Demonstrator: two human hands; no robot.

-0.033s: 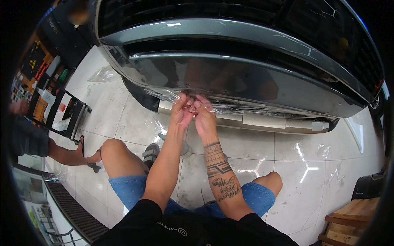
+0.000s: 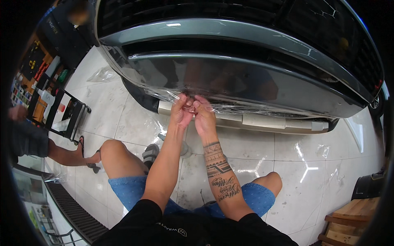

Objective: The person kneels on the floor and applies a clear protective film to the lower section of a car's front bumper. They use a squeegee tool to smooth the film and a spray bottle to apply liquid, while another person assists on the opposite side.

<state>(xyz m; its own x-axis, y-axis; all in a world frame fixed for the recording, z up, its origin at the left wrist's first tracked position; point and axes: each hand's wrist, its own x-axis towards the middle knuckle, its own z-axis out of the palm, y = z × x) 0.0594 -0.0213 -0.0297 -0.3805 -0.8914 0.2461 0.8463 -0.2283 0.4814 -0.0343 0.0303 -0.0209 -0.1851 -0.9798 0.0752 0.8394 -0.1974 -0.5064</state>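
A dark grey car bumper (image 2: 209,76) curves across the view in front of me. Clear plastic film (image 2: 162,93) lies over its lower part, and its loose edge hangs in wrinkles along the bottom. At the middle of that edge my left hand (image 2: 182,111) is closed, fingertips pinching the film. Close beside it, my right hand (image 2: 205,117) pinches the film too, the thumbs nearly meeting. Fingers partly hide the bit of film between them. Beneath the film runs a pale beige lower trim (image 2: 263,121), apart from my wrists.
A bottle (image 2: 186,149) stands on the tiled floor between my legs, partly behind my left forearm. To the left are a black cart (image 2: 70,117) and another person's leg (image 2: 67,152). Film scraps (image 2: 102,75) lie on the floor. Wooden steps (image 2: 355,213) sit at lower right.
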